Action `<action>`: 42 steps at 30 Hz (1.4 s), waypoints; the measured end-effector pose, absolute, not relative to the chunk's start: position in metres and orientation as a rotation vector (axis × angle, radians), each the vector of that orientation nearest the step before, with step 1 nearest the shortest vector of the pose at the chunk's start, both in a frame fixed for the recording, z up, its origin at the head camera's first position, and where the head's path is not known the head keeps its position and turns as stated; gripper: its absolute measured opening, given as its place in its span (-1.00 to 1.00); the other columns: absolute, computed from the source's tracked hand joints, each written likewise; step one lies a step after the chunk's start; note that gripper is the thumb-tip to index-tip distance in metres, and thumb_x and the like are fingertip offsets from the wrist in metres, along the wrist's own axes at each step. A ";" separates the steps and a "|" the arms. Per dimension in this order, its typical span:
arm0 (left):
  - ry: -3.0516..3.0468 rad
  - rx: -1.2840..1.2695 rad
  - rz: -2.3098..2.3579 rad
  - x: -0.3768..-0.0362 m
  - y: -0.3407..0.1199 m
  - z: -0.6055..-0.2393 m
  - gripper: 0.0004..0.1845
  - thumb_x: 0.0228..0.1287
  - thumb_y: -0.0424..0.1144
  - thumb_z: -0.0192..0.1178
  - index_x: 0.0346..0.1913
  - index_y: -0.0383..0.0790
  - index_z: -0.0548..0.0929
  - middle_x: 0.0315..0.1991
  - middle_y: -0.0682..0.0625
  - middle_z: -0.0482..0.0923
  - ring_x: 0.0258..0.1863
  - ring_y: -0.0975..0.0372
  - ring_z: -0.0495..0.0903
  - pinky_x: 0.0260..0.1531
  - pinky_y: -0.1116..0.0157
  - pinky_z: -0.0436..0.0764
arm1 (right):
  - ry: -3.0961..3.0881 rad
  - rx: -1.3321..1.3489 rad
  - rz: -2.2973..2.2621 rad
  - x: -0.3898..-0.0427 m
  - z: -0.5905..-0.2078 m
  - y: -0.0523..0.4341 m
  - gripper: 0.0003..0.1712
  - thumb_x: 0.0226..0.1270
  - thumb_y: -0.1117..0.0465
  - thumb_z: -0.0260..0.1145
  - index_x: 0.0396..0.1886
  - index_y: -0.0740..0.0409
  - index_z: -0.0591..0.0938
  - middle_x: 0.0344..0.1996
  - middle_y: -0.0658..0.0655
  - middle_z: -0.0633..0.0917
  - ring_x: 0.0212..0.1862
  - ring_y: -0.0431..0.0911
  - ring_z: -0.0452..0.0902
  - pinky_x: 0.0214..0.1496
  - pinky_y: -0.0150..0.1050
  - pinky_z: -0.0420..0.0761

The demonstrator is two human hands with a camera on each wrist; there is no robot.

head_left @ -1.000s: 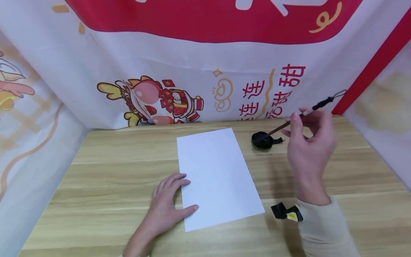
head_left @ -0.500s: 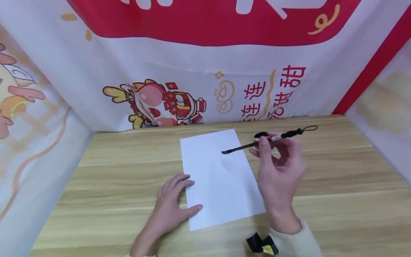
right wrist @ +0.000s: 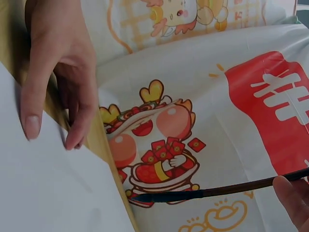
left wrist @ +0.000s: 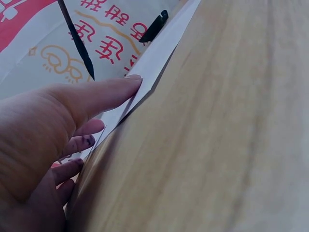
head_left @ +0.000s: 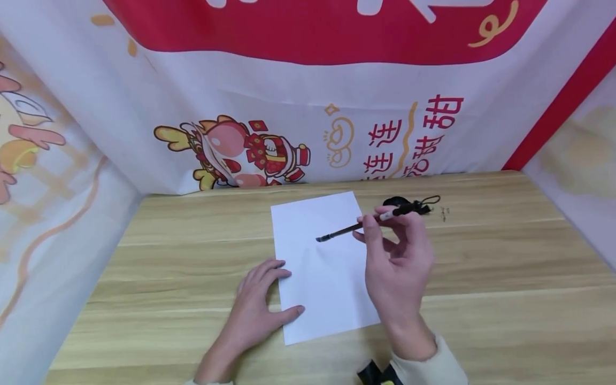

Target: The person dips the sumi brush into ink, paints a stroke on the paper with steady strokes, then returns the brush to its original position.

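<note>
My right hand point(head_left: 399, 267) pinches a writing brush point(head_left: 343, 231) with a dark shaft, a white band and a black loop at its end. The brush slants left, its black bristle tip over the upper middle of a blank white sheet of paper point(head_left: 332, 299). In the right wrist view the bristles point(right wrist: 164, 196) look dark and come to a point. My left hand point(head_left: 257, 305) rests along the paper's left edge, thumb and fingertips on the sheet, fingers spread. Dark smudges mark its fingers in the left wrist view. Behind my right hand, a black ink dish point(head_left: 395, 201) is partly hidden.
The wooden table point(head_left: 168, 278) meets a printed cloth backdrop point(head_left: 250, 91) at its far edge. Another printed cloth point(head_left: 38, 176) hangs at the left. A black strap piece point(head_left: 369, 371) sits by my right cuff. Small dark specks show on the wood right of the dish.
My right hand has carried the brush leftward and toward me, from the ink dish to over the paper. The left hand stays on the paper's left edge.
</note>
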State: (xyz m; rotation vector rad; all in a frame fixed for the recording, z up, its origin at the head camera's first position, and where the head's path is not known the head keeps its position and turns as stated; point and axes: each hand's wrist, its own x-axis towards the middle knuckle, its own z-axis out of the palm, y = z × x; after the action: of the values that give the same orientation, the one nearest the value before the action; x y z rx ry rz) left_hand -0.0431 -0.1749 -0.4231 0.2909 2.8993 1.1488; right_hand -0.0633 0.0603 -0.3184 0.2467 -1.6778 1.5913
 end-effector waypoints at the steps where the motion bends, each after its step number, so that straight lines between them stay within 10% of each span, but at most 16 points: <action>1: 2.898 0.292 1.161 -0.043 -0.175 -0.423 -0.30 0.04 0.09 0.67 0.25 0.01 0.68 0.52 0.07 0.48 0.60 -0.07 0.33 0.57 -0.35 0.15 | -1.687 0.259 1.589 -0.064 -0.318 0.059 -0.78 0.48 0.50 0.36 -0.05 0.62 0.54 -0.16 0.28 0.70 -0.13 -0.14 0.82 -0.22 -0.28 0.84; 42: 2.914 0.293 1.170 -0.046 -0.174 -0.425 -0.36 0.01 0.11 0.69 0.17 0.07 0.70 0.49 0.09 0.51 0.55 -0.02 0.37 0.53 -0.33 0.17 | -1.877 0.413 1.669 -0.071 -0.351 0.024 -0.74 0.50 0.37 0.41 0.09 0.35 0.60 -0.06 0.20 0.74 -0.06 -0.01 0.83 -0.17 -0.24 0.85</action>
State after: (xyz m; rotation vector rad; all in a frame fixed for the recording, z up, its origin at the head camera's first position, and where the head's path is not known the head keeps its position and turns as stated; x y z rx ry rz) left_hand -0.0460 -0.1741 -0.4250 0.2930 2.9139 1.1697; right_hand -0.0707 0.0238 -0.3511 0.4126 -1.8770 1.6689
